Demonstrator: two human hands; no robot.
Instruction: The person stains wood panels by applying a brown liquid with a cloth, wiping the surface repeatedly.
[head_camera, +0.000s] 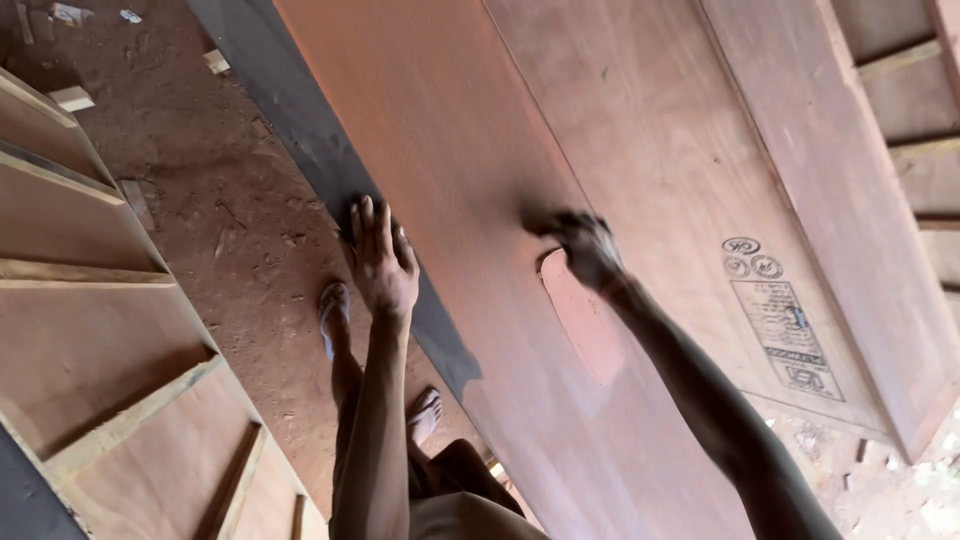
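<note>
**Two hands on a plywood sheet**

Head view: a large reddish plywood sheet (500, 150) lies tilted over the dirt floor (230, 220). The left hand (382, 262) is open, with fingers spread over the sheet's dark edge. The right hand (585, 245) is blurred and presses on the sheet's face; its grip I cannot tell. A second sheet (700, 200) lies beside it.

Large flat reddish-brown plywood sheet (470, 150): warm orange-red face, faint grain, black edge band along left side. Second brown plywood sheet (660, 150) beside it: duller pinkish brown, black printed stamp block with round marks. Bare earth floor (230, 200): red-brown, scattered pale wood chips. Framed plywood panels (90, 340) at left: brown faces, pale tan battens. Pale grey-white sandal (333, 312) on foot.
</note>
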